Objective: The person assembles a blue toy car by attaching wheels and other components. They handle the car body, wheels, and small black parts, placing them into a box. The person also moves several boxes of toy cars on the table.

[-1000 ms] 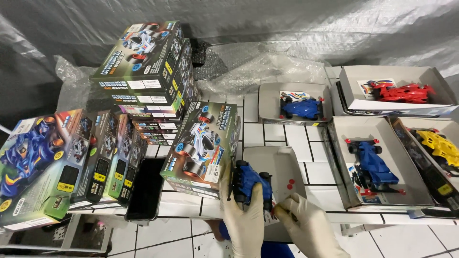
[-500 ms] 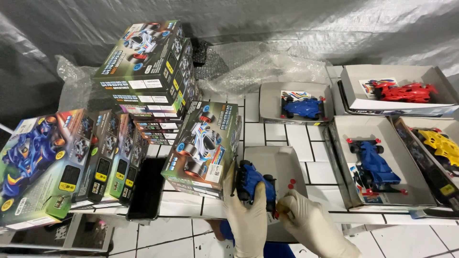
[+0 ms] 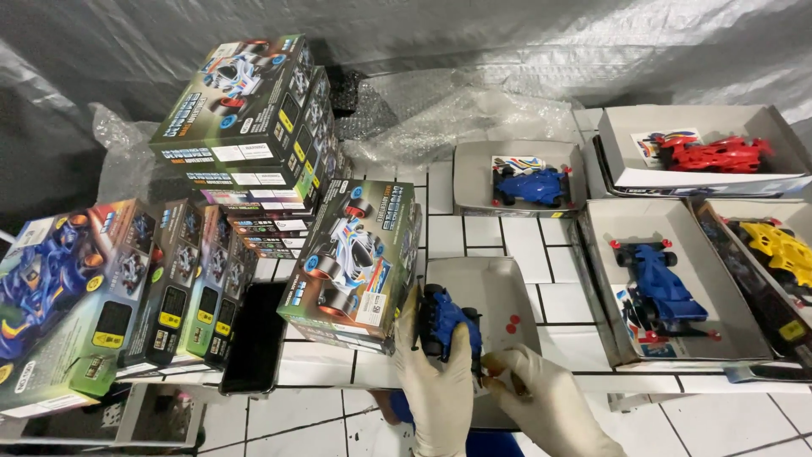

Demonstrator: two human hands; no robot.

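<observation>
Both hands gloved, close together at the near edge of the white tiled counter (image 3: 507, 245). Left hand (image 3: 440, 385) is wrapped around a blue toy race car (image 3: 447, 326), fingers up its left side, car tilted over the near end of a shallow grey cardboard tray (image 3: 507, 288). Right hand (image 3: 541, 398) sits just beside it, fingertips pinched on sth small at the car's rear; can't tell what. A few small red parts (image 3: 511, 322) lie loose on the tray floor, right of the car.

Left of the tray, touching it: a closed toy car box (image 3: 355, 258) w/ white-and-blue car art. Further left, a black phone (image 3: 254, 338) flat on the tiles, then a row of upright boxes (image 3: 110, 296) at the counter's left edge. Behind those, a tall stack of boxes (image 3: 254, 135).

Right side: open tray w/ a blue formula-style car (image 3: 660, 283), and at the right edge another w/ a yellow car (image 3: 782, 250).

Far edge: tray w/ a smaller blue car (image 3: 531, 186) mid-counter, and a red car (image 3: 715, 154) in a tray at the far right corner. Bubble wrap (image 3: 448, 110) bunched behind, against a grey plastic sheet backdrop (image 3: 507, 42).
</observation>
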